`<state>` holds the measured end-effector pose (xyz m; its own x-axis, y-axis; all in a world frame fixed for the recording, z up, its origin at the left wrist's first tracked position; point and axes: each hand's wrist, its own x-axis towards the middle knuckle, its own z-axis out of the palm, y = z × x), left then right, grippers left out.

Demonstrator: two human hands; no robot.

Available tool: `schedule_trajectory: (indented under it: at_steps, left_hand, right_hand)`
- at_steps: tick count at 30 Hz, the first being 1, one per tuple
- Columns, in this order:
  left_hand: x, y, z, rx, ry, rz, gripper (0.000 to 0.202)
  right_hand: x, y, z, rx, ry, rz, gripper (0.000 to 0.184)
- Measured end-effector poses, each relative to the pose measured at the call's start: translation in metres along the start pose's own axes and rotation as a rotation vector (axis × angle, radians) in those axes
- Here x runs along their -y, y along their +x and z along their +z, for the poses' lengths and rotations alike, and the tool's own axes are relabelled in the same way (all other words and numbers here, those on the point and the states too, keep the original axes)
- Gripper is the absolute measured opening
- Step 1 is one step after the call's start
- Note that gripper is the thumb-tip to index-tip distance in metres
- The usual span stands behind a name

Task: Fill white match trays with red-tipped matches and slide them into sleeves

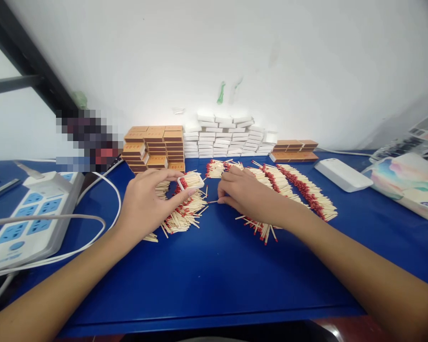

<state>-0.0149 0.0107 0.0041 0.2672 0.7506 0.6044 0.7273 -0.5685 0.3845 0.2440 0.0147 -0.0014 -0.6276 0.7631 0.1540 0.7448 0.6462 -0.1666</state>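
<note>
My left hand [148,197] grips a small white matchbox tray [199,184] between thumb and fingers. Matches [189,179] with red heads lie inside that tray. Below it spreads a loose heap of matches [180,219]. My right hand [237,190] is closed in a pinch on a single match [213,202], whose stick points left toward the heap. Under and behind the right hand lie more red-headed matches [262,228], partly hidden by it. Long rows of matches [306,190] fan out to its right.
Brown matchboxes [155,137] are stacked at the back left, white trays [224,137] in the middle, and more brown boxes [294,151] to the right. A power strip [35,213] with white cables stands left. A white device [342,175] and a colourful pack [408,183] lie right.
</note>
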Motion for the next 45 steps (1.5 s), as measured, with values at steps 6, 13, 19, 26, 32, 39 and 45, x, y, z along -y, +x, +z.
schedule_trajectory:
  at_steps: [6,13,19,26,32,39,45]
  left_hand:
    - [0.0,-0.001,0.0,0.009,0.008,0.012,0.031]
    - [0.001,-0.001,0.001,0.001,0.017,0.026,0.031]
    - [0.003,-0.001,0.001,-0.004,0.008,-0.007,0.034]
    - [0.003,-0.001,0.001,0.0,0.003,0.017,0.03]
    - [0.003,0.0,-0.001,0.0,0.01,0.004,0.03]
    - [0.004,0.0,0.0,0.0,0.014,0.014,0.032]
    - [0.005,0.0,0.001,-0.014,0.03,0.022,0.032]
  right_hand:
    - [-0.012,0.005,0.005,-0.042,0.029,-0.047,0.013]
    - [0.003,0.028,0.01,-0.306,0.076,0.23,0.026]
    - [0.007,0.037,0.025,-0.262,0.022,0.268,0.026]
    - [0.008,0.034,0.023,-0.213,0.001,0.259,0.039]
    - [0.01,0.035,0.018,-0.133,0.125,0.336,0.03]
    - [-0.009,0.029,0.007,-0.177,0.076,0.234,0.019]
    - [-0.018,0.015,-0.007,-0.018,-0.01,0.086,0.022]
